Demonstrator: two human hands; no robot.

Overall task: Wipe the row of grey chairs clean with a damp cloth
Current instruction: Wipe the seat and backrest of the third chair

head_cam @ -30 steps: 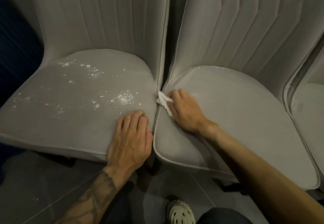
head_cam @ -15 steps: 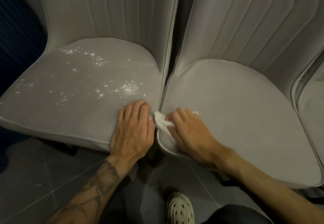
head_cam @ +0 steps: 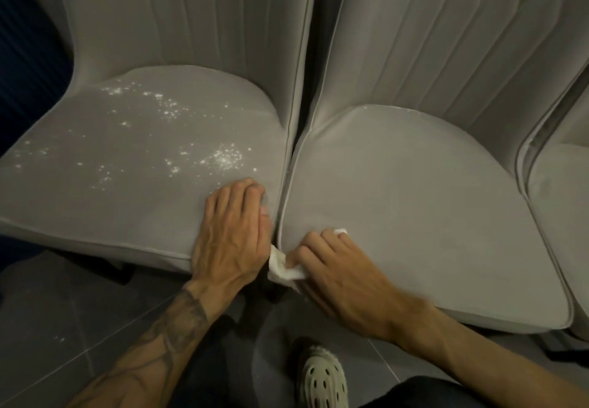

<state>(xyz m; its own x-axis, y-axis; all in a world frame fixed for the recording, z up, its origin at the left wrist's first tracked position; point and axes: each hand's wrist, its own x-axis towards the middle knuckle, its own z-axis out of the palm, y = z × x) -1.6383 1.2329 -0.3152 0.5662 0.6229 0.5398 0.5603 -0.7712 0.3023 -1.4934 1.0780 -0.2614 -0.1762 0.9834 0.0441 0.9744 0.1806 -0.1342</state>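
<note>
Soft and limp, the white cloth (head_cam: pixel 284 268) should handle best wadded; the right hand (head_cam: pixel 345 280) grips it so at the near left corner of the middle seat (head_cam: pixel 414 197). The left hand (head_cam: pixel 232 235) lies flat on the left seat (head_cam: pixel 127 184).

The grey chairs (head_cam: pixel 414 190) are showing matt, velvety cloth with piped edges; the left seat (head_cam: pixel 95 190) is carrying powdery white specks (head_cam: pixel 226 157). At lower centre the white cloth (head_cam: pixel 282 269) is looking soft and crumpled. Lower left, floor tiles (head_cam: pixel 63 305) are looking smooth, faintly sheened.
</note>
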